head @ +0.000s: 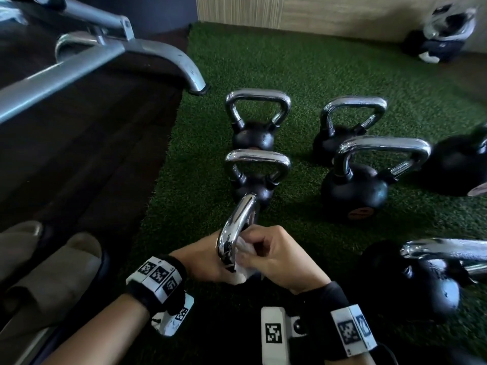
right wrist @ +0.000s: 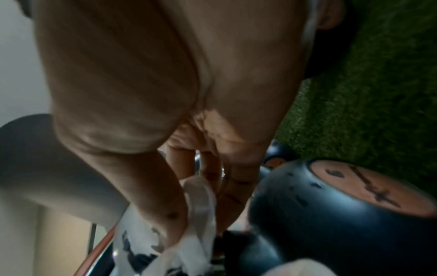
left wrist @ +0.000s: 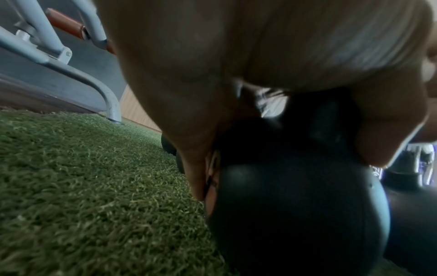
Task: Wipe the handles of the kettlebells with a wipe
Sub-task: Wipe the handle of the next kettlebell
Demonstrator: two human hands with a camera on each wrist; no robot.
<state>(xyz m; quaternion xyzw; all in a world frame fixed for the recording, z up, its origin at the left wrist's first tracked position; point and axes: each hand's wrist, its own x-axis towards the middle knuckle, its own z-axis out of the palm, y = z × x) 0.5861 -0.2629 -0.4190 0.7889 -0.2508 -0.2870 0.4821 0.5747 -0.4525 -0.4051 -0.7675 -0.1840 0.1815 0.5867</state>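
Observation:
The nearest kettlebell stands on green turf, its chrome handle (head: pixel 235 233) seen edge-on and its black body (left wrist: pixel 295 205) below my left palm. My left hand (head: pixel 208 256) is curled round the left side of that handle; its fingertips are hidden. My right hand (head: pixel 253 248) pinches a crumpled white wipe (head: pixel 243 271) against the right side of the handle. In the right wrist view the wipe (right wrist: pixel 201 205) hangs between thumb and fingers, beside a black kettlebell with an orange disc (right wrist: pixel 369 188).
Several more chrome-handled kettlebells stand on the turf (head: pixel 316 69): two in line ahead (head: pixel 257 177), two to their right (head: pixel 369 180), one lying at near right (head: pixel 427 280). A grey bench frame (head: pixel 105 56) crosses the dark floor on the left. Beige shoes (head: pixel 52 259) are at lower left.

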